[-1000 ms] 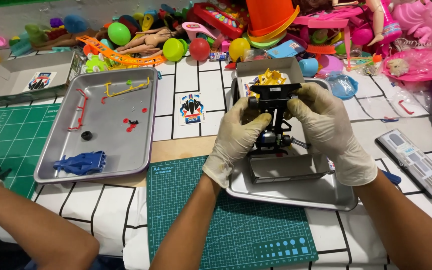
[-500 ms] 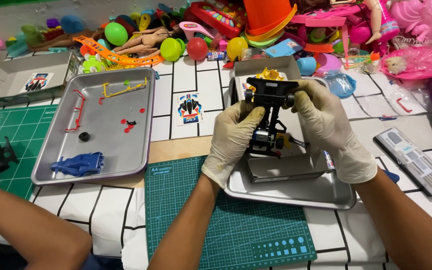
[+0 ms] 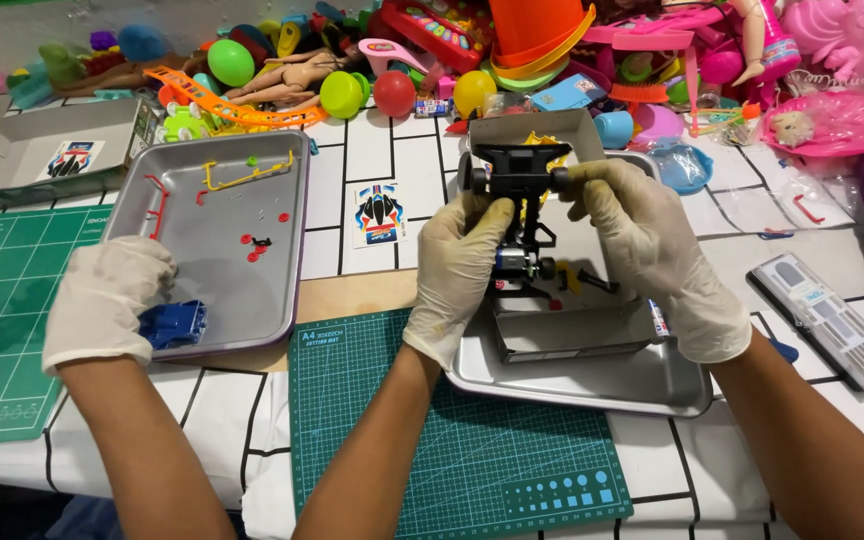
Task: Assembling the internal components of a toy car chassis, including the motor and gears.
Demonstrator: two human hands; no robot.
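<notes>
Both my gloved hands hold a black toy car chassis upright above a small grey cardboard box. My left hand grips its left side and lower part. My right hand grips its right side near the top wheel axle. The box lies in a metal tray. A co-worker's gloved hand rests at the near left corner of a second metal tray, touching a blue plastic part.
The left tray holds small red, yellow and black pieces. A sticker sheet lies between the trays. Green cutting mats lie in front and at far left. A pile of colourful toys fills the back; a grey flat device lies right.
The co-worker's hand has come in from the left edge to the blue part in the left tray. My hands still hold the chassis, now slightly higher.
</notes>
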